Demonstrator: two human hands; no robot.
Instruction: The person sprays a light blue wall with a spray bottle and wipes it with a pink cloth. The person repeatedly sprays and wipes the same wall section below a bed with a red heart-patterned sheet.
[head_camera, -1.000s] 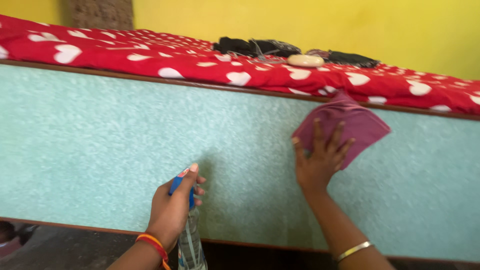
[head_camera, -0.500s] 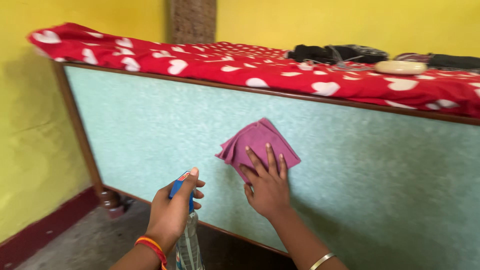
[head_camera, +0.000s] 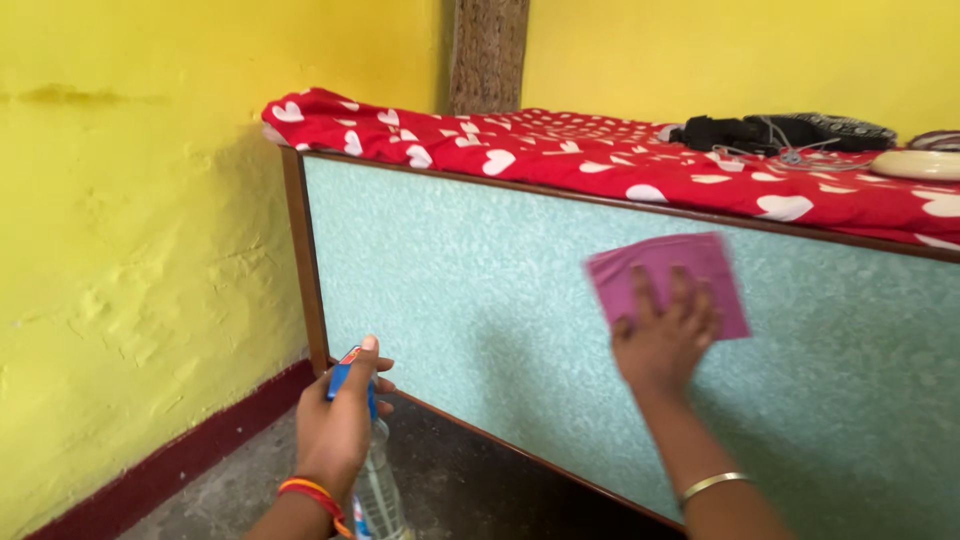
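Yellow plaster walls (head_camera: 130, 250) enclose a corner where a bed (head_camera: 310, 250) is set, its pale green textured side panel (head_camera: 450, 290) framed in dark wood and topped by a red sheet with white hearts (head_camera: 560, 155). Dark cloth items (head_camera: 770, 130) are heaped on the sheet, well apart from the hands. A pink cloth (head_camera: 690, 265) is pressed flat against the panel by the right hand (head_camera: 662, 340), fingers spread open. A clear spray bottle (head_camera: 375, 490) with a blue trigger head is gripped by the left hand (head_camera: 335, 425) — low, near the floor (head_camera: 220, 500).
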